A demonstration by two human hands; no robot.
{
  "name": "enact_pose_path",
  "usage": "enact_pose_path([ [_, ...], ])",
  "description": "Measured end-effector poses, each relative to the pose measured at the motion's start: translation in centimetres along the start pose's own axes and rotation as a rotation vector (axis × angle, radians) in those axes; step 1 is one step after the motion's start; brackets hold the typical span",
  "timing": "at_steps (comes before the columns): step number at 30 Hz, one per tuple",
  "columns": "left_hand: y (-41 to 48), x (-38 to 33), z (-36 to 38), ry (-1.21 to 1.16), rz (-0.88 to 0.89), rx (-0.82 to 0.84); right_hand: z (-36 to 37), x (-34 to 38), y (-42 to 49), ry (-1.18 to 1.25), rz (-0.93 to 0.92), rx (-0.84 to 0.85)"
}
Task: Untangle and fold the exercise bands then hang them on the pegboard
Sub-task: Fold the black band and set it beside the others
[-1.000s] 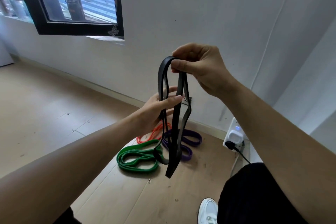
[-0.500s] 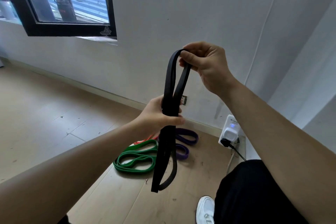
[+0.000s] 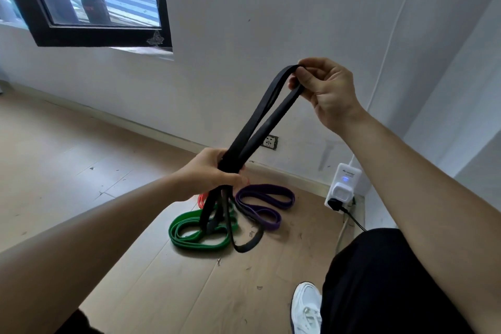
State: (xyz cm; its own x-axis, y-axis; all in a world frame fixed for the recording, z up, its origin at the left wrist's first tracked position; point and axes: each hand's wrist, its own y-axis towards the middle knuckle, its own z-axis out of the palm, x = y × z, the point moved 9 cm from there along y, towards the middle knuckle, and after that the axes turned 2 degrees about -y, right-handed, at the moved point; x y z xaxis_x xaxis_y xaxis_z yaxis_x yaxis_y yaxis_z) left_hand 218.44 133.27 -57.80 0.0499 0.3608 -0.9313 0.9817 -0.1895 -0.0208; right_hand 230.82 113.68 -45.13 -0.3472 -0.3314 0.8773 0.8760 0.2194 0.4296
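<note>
A long black exercise band [image 3: 264,114] stretches slanted between my two hands. My right hand [image 3: 325,89] pinches its top loop, up and to the right. Lower down, my left hand [image 3: 211,173] is closed around the gathered strands, and the loose loops hang below it toward the floor. On the wooden floor beneath lie a green band [image 3: 187,233], a purple band [image 3: 267,205] and an orange band [image 3: 202,199], the orange one mostly hidden behind my left hand. No pegboard is in view.
A white wall with a black-framed window [image 3: 89,35] is ahead. A wall socket [image 3: 269,141] sits low on the wall. A white plug-in device with a black cable [image 3: 343,188] stands at the corner. My white shoe [image 3: 306,306] is at bottom right.
My left hand closed around the band's strands and slid down and left. My right hand moved right, so the band is now drawn out slanted between them.
</note>
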Motion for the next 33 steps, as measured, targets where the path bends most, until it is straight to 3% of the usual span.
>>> enact_pose_path([
  [7, 0.4, -0.2, -6.1, 0.272, 0.024, -0.255, -3.6, -3.6, -0.7, -0.093, 0.205, 0.111],
  [13, -0.1, -1.1, -8.7, 0.352, 0.045, -0.262, -4.7, -7.1, -2.6, -0.271, 0.405, 0.269],
  [16, -0.6, -1.8, -8.8, 0.304, 0.076, -0.228, -4.1, -10.6, -4.8, -0.62, 0.526, 0.514],
  [19, -1.0, -2.3, -8.5, 0.258, 0.084, -0.18, -1.7, -14.0, -7.4, -0.818, 0.603, 0.728],
  [25, -1.4, -3.1, -8.1, 0.136, 0.141, -0.144, 3.9, -17.8, -10.3, -0.981, 0.622, 0.927],
  [33, -1.3, -3.6, -7.7, 0.157, 0.203, -0.105, 11.8, -10.2, -8.0, -0.643, 0.327, 0.742],
])
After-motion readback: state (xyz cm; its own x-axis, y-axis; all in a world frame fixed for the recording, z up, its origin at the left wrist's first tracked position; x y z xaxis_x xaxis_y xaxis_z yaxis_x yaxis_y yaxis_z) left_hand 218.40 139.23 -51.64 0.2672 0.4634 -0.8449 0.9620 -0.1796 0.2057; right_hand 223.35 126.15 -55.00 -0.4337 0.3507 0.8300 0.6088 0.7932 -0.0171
